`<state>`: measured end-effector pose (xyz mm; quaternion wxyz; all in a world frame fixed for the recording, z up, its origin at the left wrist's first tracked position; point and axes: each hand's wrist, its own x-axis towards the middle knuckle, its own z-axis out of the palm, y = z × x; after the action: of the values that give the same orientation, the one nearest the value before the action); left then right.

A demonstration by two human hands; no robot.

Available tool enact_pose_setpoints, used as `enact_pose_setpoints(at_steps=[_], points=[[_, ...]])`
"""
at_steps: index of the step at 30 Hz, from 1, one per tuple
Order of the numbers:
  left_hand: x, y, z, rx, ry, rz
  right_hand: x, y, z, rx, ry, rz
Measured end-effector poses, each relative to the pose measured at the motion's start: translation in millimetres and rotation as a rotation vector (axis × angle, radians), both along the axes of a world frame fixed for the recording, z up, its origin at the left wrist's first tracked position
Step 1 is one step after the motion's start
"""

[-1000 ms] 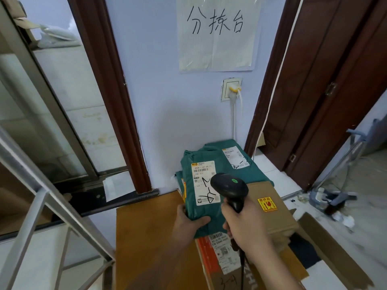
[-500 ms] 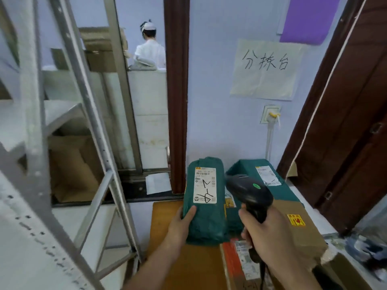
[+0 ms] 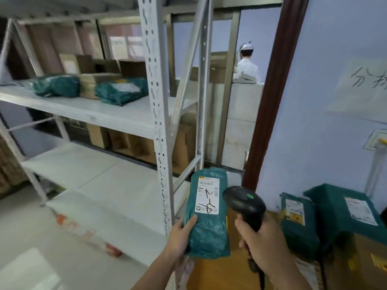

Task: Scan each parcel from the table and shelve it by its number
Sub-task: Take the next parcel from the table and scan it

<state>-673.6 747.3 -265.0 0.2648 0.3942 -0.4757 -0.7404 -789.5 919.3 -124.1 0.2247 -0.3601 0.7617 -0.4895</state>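
Left hand (image 3: 180,237) grips the green parcel (image 3: 206,218) by its lower edge, fingers curled round it. Soft, light, crushable bag; hold mid-body. Right hand (image 3: 262,239) clasps scanner (image 3: 244,204).

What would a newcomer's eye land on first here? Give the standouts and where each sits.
Low in the centre, the left hand holds up a green parcel with a scrawled white label, beside the black scanner gripped by the right hand. The grey metal shelving fills the left, with green parcels on its upper shelf.
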Motion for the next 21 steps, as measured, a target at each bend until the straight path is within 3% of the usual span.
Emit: enact_pose_setpoints(at_steps=[11,21], points=[[158.6,-16.2,20.2,-0.047,0.010,0.320,103.9,-68.5,2.0,0.040,-0.030,0.297],[311.8,-104.1,28.3,-0.060,-0.004,0.707,232.9,-185.3,14.0,-0.034,-0.047,0.495]])
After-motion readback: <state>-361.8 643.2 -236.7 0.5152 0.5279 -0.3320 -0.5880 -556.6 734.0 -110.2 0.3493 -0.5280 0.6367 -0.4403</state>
